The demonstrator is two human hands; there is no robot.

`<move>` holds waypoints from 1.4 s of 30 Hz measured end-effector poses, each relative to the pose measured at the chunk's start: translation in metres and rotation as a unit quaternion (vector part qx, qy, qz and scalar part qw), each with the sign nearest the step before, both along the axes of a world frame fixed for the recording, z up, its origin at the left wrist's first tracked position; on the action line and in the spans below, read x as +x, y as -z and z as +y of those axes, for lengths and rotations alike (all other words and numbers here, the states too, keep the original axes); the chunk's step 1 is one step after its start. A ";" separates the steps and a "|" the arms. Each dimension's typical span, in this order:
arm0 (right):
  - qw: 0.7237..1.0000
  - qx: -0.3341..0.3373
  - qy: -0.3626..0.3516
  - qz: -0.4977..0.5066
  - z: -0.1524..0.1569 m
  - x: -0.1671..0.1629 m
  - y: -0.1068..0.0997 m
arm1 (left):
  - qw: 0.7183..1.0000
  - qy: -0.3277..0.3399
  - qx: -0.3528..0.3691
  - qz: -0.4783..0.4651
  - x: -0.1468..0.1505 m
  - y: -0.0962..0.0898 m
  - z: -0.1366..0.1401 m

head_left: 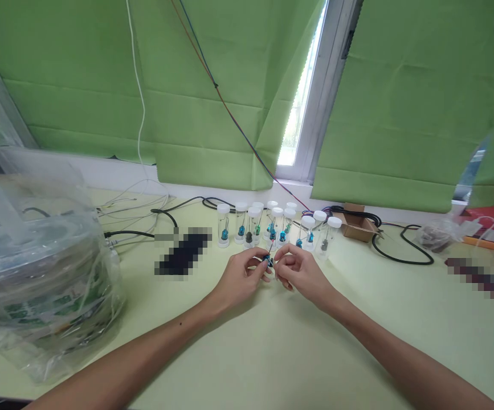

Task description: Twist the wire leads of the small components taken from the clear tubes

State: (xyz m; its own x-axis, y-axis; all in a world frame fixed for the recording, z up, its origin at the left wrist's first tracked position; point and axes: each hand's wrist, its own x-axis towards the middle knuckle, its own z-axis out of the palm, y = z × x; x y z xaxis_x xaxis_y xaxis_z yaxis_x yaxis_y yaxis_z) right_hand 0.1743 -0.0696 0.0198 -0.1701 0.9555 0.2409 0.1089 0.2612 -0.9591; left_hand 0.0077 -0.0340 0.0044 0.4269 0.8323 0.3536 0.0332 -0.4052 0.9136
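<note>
My left hand (247, 275) pinches a small dark-blue piece (268, 260) between thumb and fingers. A thin stem rises from that piece toward the tubes. Close on the other side is my right hand (298, 272), its fingers curled and thumb and forefinger pressed together at the piece's edge. Whatever sits between those right fingertips is too small to make out. Just beyond both hands stand several clear tubes with white caps, such as a tube (223, 226) at the left end and a tube (331, 236) at the right. Small blue, green or grey pieces with thin stems show inside them.
A plastic-wrapped round stack (45, 273) fills the left side of the table (272, 353). An open cardboard box (355, 228), black cable (404, 262) and a red bag (492, 219) lie at the back right. Blurred dark objects flank the hands. Green blinds (208, 131) hang behind.
</note>
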 end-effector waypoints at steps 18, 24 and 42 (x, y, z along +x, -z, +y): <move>0.999 -0.017 -0.006 0.032 -0.003 -0.005 -0.002 | 0.997 -0.033 0.059 0.042 -0.001 -0.004 -0.003; 0.999 -0.020 -0.004 0.037 -0.004 -0.006 -0.003 | 0.993 -0.059 0.083 0.053 -0.002 -0.002 -0.002; 0.960 0.174 0.025 -0.219 -0.006 0.001 0.002 | 0.980 -0.071 0.139 0.124 -0.004 0.001 0.002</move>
State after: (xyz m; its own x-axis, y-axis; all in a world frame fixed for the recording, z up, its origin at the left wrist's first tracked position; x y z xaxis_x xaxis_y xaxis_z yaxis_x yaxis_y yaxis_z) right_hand 0.1751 -0.0757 0.0180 -0.2843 0.8399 0.4623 0.5025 0.5412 -0.6742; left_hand 0.0034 -0.0320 0.0038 0.4153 0.7758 0.4751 0.3137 -0.6123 0.7257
